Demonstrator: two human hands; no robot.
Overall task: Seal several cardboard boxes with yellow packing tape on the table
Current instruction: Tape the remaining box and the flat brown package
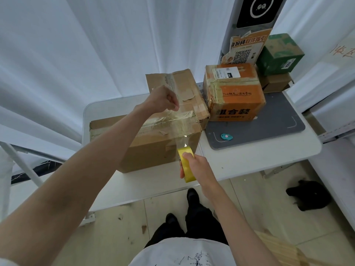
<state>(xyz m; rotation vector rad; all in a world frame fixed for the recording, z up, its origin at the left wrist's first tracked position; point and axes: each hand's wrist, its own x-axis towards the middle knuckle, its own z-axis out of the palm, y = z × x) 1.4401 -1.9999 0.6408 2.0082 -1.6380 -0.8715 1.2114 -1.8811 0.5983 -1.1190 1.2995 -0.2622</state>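
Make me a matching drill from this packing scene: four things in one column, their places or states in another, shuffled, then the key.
1. tape roll
2. orange box
3. teal cutter
4. green box

A. lies on the grey mat
B. stacked on a brown box at the back
C. gripped in the right hand
D. stands on the mat, labelled on top

Pairs: 1-C, 2-D, 3-A, 4-B

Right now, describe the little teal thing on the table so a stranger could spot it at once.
Start at the white table, then find the grey mat on its right half, in front of the orange box. The teal cutter lies near the mat's front left corner. It is the only small, rounded, teal thing there, with a pink dot in its middle; everything else nearby is cardboard.
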